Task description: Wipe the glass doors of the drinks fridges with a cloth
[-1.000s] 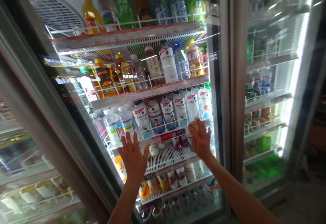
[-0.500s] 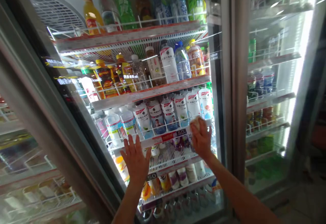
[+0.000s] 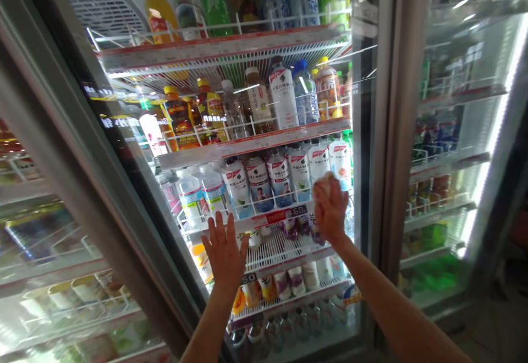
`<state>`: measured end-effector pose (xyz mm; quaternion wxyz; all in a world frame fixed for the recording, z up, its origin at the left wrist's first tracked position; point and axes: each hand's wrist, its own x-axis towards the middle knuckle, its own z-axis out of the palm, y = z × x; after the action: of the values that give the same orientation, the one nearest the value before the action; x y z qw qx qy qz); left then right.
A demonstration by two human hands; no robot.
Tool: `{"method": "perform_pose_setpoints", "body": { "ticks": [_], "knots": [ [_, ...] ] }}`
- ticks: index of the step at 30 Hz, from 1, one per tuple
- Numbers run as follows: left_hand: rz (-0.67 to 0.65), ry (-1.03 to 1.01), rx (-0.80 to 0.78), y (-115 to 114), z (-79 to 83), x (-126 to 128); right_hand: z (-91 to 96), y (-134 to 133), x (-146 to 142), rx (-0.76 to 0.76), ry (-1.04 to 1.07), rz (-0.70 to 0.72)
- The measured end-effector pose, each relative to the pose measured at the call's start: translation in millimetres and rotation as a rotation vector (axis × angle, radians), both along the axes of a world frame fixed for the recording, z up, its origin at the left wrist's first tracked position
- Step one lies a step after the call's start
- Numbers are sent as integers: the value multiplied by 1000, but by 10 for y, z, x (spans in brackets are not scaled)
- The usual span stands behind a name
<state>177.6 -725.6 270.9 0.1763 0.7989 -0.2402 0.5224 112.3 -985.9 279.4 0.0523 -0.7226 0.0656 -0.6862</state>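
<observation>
My left hand [image 3: 225, 250] rests with spread fingers against the closed glass door [image 3: 264, 245] of a drinks fridge, in front of a lower shelf. My right hand [image 3: 331, 212], slightly blurred, is closed around a crumpled pale cloth [image 3: 323, 185] and presses it to the same door. Only a little of the cloth shows past the fingers. Behind the glass, near my right hand, stands a row of white-labelled bottles [image 3: 281, 179] above a price strip [image 3: 275, 216].
Metal frames [image 3: 402, 132] border the door, and more fridge doors stand to the left and right. Inside are wire shelves [image 3: 226, 146] of coloured bottles and cups [image 3: 295, 280]. A round fan grille [image 3: 101, 0] shows at upper left. Light reflections streak the glass.
My right hand with the cloth has moved slightly up on the glass. The left hand keeps its place on the door, while the whole view has shifted slightly.
</observation>
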Motion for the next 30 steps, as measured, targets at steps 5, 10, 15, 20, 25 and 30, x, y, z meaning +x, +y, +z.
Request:
{"method": "perform_pose_setpoints", "body": {
  "ticks": [5, 10, 15, 20, 25, 30],
  "knots": [
    [20, 13, 1, 15, -16, 17, 322, -23, 89, 178, -120, -59],
    [21, -1, 28, 37, -2, -3, 291, 672, 117, -277, 173, 107],
    [10, -40, 3, 141, 129, -50, 527, 96, 88, -58, -45, -13],
    [59, 25, -105, 202, 275, 12, 732, 65, 169, 112, -133, -75],
    [47, 12, -72, 211, 283, 73, 607, 426, 155, -278, 102, 17],
    [41, -33, -62, 235, 267, 64, 868, -344, 101, 55, -180, -124]
  ]
}}
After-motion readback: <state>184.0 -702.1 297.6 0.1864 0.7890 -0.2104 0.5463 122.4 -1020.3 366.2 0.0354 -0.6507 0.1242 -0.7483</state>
